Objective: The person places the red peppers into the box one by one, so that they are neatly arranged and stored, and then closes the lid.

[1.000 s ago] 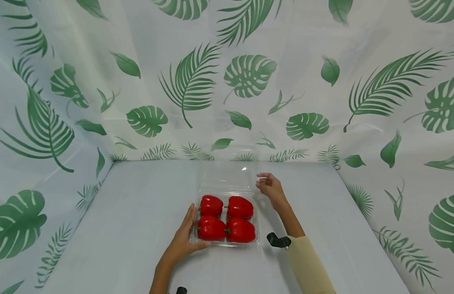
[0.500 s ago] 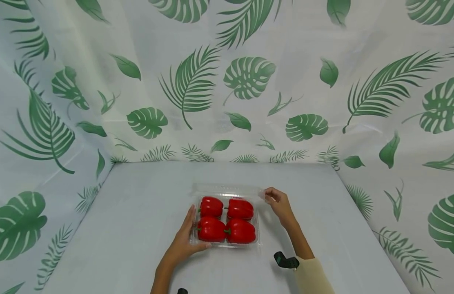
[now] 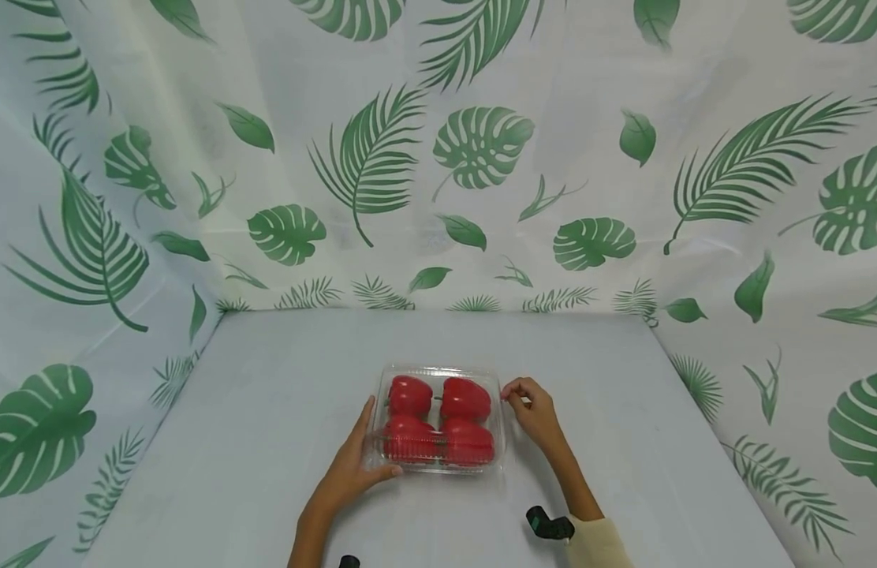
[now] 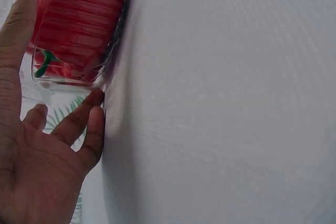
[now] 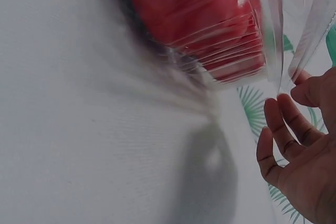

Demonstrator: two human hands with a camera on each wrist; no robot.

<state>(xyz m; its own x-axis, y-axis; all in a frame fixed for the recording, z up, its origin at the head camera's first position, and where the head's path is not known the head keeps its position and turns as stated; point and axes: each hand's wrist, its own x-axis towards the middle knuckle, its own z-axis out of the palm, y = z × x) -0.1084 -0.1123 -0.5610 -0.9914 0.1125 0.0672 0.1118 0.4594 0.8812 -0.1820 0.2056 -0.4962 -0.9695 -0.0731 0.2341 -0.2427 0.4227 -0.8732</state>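
Note:
A clear plastic clamshell container (image 3: pixel 445 471) stands on the table, holding several red bell peppers (image 3: pixel 466 399) with green stems. Its clear lid (image 3: pixel 438 371) is tilted down over the peppers; in the right wrist view a gap shows between lid (image 5: pixel 316 22) and base. My left hand (image 3: pixel 349 465) lies along the container's left side, fingers extended and thumb at the front corner. In the left wrist view the left hand's (image 4: pixel 47 166) fingers are loosely bent beside the ribbed wall. My right hand (image 3: pixel 538 414) pinches the lid's right edge between thumb and forefinger.
A pale cloth covers the table (image 3: pixel 268 394). Leaf-patterned white sheets (image 3: pixel 509 260) rise behind it and on both sides. A black wrist camera (image 3: pixel 550 524) sits on the right wrist, and another (image 3: pixel 349 561) shows at the bottom edge.
The lid has swung from standing upright at the back down over the peppers. My right hand took its right edge and came nearer with it. My left hand has stayed in place.

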